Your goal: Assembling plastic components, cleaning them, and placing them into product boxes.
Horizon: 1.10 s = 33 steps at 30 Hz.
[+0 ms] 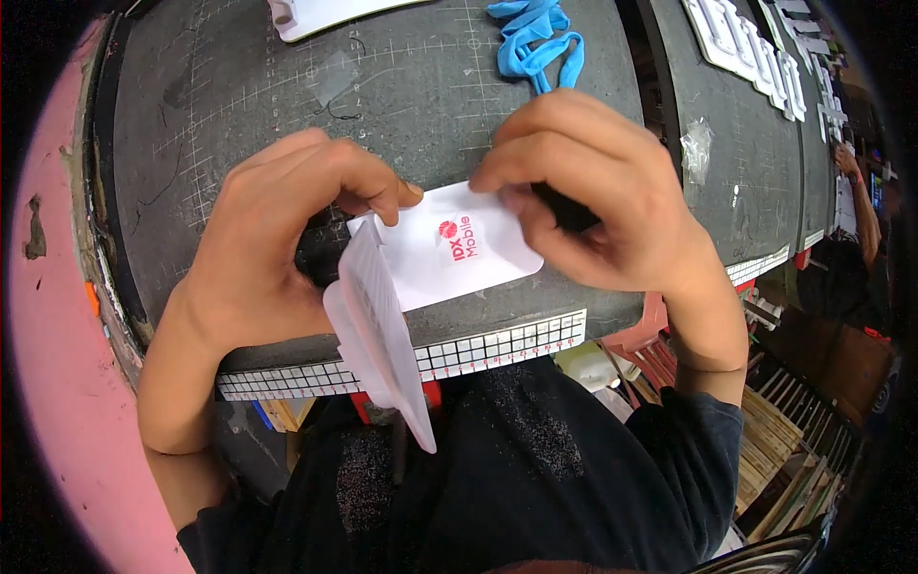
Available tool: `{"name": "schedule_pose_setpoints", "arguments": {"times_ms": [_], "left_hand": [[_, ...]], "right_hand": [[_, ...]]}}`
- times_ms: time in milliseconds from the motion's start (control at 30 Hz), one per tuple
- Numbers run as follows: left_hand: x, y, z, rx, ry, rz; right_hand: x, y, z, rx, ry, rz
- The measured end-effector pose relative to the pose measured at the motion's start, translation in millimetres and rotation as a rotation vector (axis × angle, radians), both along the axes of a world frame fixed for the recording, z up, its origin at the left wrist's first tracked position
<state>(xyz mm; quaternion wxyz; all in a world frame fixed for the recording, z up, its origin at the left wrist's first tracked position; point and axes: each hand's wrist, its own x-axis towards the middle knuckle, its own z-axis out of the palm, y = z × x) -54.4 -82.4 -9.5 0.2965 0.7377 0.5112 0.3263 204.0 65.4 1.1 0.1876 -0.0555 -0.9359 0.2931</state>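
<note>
My left hand [277, 230] and my right hand [593, 191] both pinch a flat white rectangular piece [449, 253] with a red round mark and red print, held just above the dark grey cutting mat [402, 105]. A translucent white plastic sheet [378, 330] hangs from the piece's left side down past the mat's front edge, beside my left palm. My left thumb and forefinger grip the piece's upper left corner. The right fingers press its upper right edge.
A ruler strip [478, 349] runs along the mat's front edge. Blue gloves [535, 43] lie at the back of the mat, a white object [306, 14] at the far left. White plastic parts [746, 48] line a second mat on the right. Another person's arm [861, 201] shows far right.
</note>
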Motion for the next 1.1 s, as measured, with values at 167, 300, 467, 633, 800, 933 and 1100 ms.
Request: {"name": "schedule_pose_setpoints", "arguments": {"times_ms": [167,300,467,633,800,933,1100], "left_hand": [[-1.5,-1.0,0.3,-0.003,0.012,0.0],[-0.4,-0.2,1.8,-0.006,0.021,0.004],[-0.5,0.3,1.0,0.001,0.018,0.001],[-0.3,0.0,1.1,0.003,0.014,0.005],[-0.4,-0.5,1.2,0.004,0.034,0.003],[0.4,-0.7,1.9,-0.002,0.031,0.009],[0.3,-1.3,1.5,-0.002,0.026,0.01]], "right_hand": [[-3.2,-3.4,-3.5,0.005,0.027,0.026],[-2.0,-8.3,-3.2,0.053,-0.031,0.052],[1.1,-7.1,-3.4,0.015,-0.025,0.06],[-1.1,-10.2,-6.1,-0.037,0.012,0.006],[-3.9,-12.2,-5.3,0.021,-0.011,0.01],[-4.7,-12.0,-5.2,0.017,-0.01,0.013],[-8.4,-14.9,-4.8,0.091,-0.049,-0.013]]}}
